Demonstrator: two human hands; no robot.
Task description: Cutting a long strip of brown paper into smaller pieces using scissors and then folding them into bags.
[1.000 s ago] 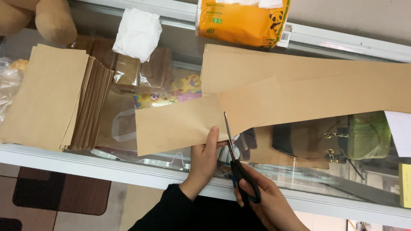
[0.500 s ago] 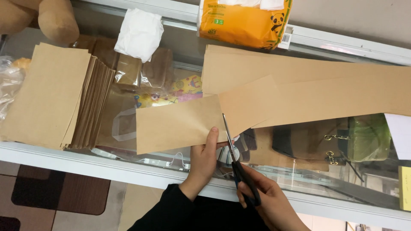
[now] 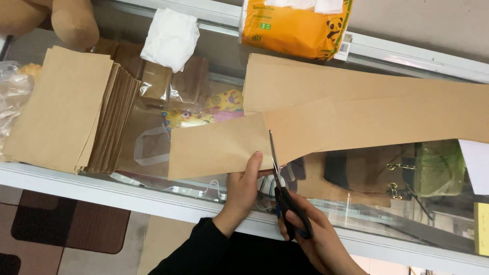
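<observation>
A long strip of brown paper (image 3: 367,119) lies across a glass counter top (image 3: 214,66). My left hand (image 3: 243,188) pinches the strip's left part (image 3: 216,147) at its lower edge, thumb on top. My right hand (image 3: 318,239) grips black-handled scissors (image 3: 282,188), whose blades point up into the paper, partway through a cut across the strip just right of my left thumb. Both sleeves are black.
A stack of cut brown paper sheets (image 3: 66,114) lies at the left. Behind stand an orange tissue pack (image 3: 298,25), a white crumpled tissue (image 3: 170,35) and a brown plush toy (image 3: 66,20). A white sheet (image 3: 476,165) sits at the right edge. Goods show under the glass.
The scissors' blades have moved a little farther up into the paper. My left hand keeps its hold on the strip's left part.
</observation>
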